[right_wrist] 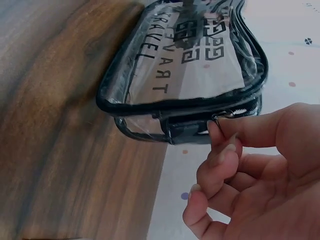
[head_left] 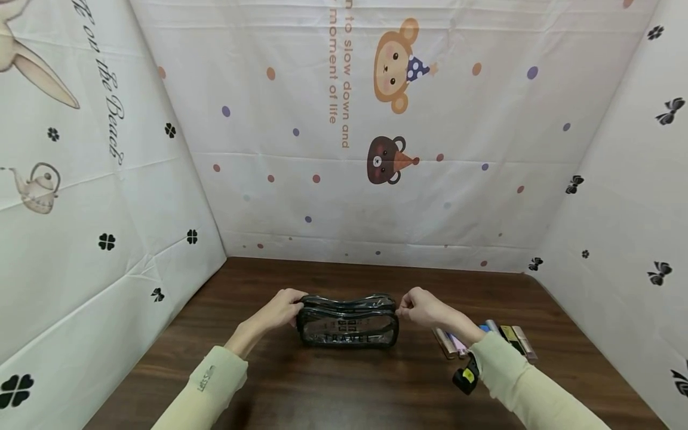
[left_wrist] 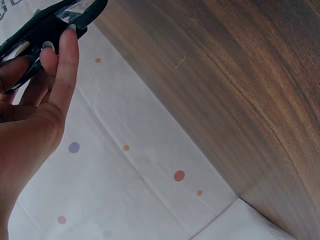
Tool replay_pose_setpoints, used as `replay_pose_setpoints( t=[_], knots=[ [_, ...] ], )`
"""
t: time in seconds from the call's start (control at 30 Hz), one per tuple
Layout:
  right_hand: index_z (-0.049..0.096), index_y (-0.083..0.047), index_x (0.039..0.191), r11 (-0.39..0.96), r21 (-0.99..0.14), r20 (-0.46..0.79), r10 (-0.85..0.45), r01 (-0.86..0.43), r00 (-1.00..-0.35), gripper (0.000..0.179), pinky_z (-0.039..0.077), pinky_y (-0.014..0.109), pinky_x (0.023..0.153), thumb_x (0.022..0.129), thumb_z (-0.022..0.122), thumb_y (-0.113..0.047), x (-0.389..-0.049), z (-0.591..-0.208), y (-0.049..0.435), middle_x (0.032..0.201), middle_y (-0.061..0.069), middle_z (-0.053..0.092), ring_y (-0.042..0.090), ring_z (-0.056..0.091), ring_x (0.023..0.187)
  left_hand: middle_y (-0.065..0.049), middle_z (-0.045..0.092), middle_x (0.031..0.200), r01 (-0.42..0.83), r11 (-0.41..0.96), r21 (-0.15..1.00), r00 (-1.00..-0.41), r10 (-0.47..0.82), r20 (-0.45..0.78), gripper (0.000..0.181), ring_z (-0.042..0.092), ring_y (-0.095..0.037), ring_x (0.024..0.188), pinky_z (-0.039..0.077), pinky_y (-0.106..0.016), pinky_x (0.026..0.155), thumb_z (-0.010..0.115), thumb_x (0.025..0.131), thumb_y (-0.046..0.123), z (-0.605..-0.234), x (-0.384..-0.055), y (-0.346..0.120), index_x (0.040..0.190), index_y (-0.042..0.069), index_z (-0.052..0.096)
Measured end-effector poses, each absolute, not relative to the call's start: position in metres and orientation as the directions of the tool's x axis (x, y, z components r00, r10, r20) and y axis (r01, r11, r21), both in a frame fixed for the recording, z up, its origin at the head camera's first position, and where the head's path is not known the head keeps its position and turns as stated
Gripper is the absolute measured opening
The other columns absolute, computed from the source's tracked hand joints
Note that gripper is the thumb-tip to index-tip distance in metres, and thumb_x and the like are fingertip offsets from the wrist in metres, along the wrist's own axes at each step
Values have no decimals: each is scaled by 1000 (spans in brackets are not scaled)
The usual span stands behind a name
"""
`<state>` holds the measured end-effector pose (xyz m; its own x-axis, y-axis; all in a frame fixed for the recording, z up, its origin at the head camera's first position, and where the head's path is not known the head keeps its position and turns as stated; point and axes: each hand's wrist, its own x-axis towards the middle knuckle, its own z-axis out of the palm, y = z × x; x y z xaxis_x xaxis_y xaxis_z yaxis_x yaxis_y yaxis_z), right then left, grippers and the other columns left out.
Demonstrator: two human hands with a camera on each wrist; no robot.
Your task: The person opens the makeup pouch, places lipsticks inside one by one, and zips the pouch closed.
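Observation:
A clear toiletry pouch point(head_left: 348, 341) with black trim and the word TRAVEL stands on the brown wooden table. My left hand point(head_left: 279, 309) grips its left end; in the left wrist view the thumb and fingers are around the pouch's black edge point(left_wrist: 37, 32). At the opposite end, my right hand point(head_left: 426, 307) pinches the zipper pull point(right_wrist: 223, 117) between thumb and forefinger. A short stretch of light zipper teeth point(right_wrist: 241, 111) shows beside the pull. Through the transparent side, the pouch shows nothing inside.
Several slim tubes and small boxes point(head_left: 521, 341) lie on the table point(head_left: 344, 388) to the right, partly behind my right forearm. White printed cloth point(head_left: 301, 197) rises at the back and both sides. A black strapped device point(head_left: 465, 376) is on my right wrist.

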<state>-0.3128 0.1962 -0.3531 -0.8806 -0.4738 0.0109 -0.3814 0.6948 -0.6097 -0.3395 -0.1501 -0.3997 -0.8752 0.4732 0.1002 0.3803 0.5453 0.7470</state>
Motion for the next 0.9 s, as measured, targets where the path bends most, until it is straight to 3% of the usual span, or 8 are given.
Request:
replay_pose_setpoints(
  t=[0.13, 0.27, 0.33, 0.43, 0.53, 0.67, 0.8, 0.9],
  knots=[
    [58, -2, 68, 715, -587, 15, -459, -380, -888, 24, 32, 23, 51, 91, 55, -3, -313, -360, 194, 86, 13, 70, 12, 45, 57, -9, 68, 83, 379, 547, 746, -878, 468, 103, 32, 64, -22, 59, 55, -51, 61, 39, 94, -2, -400, -340, -150, 104, 7, 69],
    [62, 0, 75, 731, -591, -31, -444, -342, -896, 20, 34, 24, 52, 92, 52, -1, -312, -376, 196, 80, 13, 67, 11, 46, 55, -9, 68, 83, 379, 546, 747, -878, 466, 105, 32, 64, -19, 59, 55, -50, 61, 39, 94, -1, -400, -339, -151, 104, 7, 69],
    [64, 0, 78, 733, -600, -48, -432, -320, -901, 18, 34, 25, 51, 92, 53, -2, -310, -382, 197, 79, 13, 65, 11, 40, 51, -8, 68, 83, 377, 547, 747, -878, 467, 101, 33, 64, -20, 59, 55, -50, 62, 39, 95, -1, -400, -340, -151, 104, 8, 69],
    [64, -1, 78, 740, -599, -44, -411, -306, -910, 17, 35, 26, 51, 92, 53, -2, -309, -385, 198, 83, 13, 66, 11, 42, 51, -7, 68, 83, 383, 550, 742, -872, 480, 95, 32, 65, -25, 61, 55, -50, 62, 39, 96, 0, -400, -341, -152, 105, 9, 68],
    [62, -4, 74, 753, -583, -37, -399, -304, -916, 20, 36, 26, 52, 92, 54, -4, -309, -383, 197, 72, 6, 61, 10, 42, 50, -9, 68, 87, 385, 560, 734, -866, 494, 77, 30, 66, -27, 63, 55, -49, 63, 39, 97, 1, -397, -341, -153, 107, 8, 66],
    [59, -5, 67, 758, -582, -32, -384, -294, -923, 24, 35, 25, 52, 92, 55, -7, -309, -379, 194, 57, -3, 48, 9, 41, 47, -15, 64, 109, 394, 588, 706, -873, 480, 87, 24, 67, -25, 82, 54, -41, 66, 43, 96, 2, -389, -338, -156, 116, 7, 55],
    [56, -2, 63, 763, -581, -31, -368, -283, -929, 28, 36, 24, 51, 91, 56, -8, -308, -376, 193, 51, -6, 41, 7, 40, 43, -18, 59, 124, 408, 557, 723, -888, 426, 173, 18, 61, -23, 108, 43, -31, 70, 41, 94, 2, -380, -336, -152, 112, 8, 39],
    [56, 0, 64, 764, -591, -46, -354, -260, -934, 29, 35, 24, 50, 92, 55, -8, -308, -375, 193, 49, -6, 38, 7, 39, 41, -14, 61, 111, 435, 532, 727, -875, 441, 201, 10, 59, -18, 85, 39, -29, 65, 38, 96, 5, -378, -335, -146, 105, 10, 36]
  ],
)
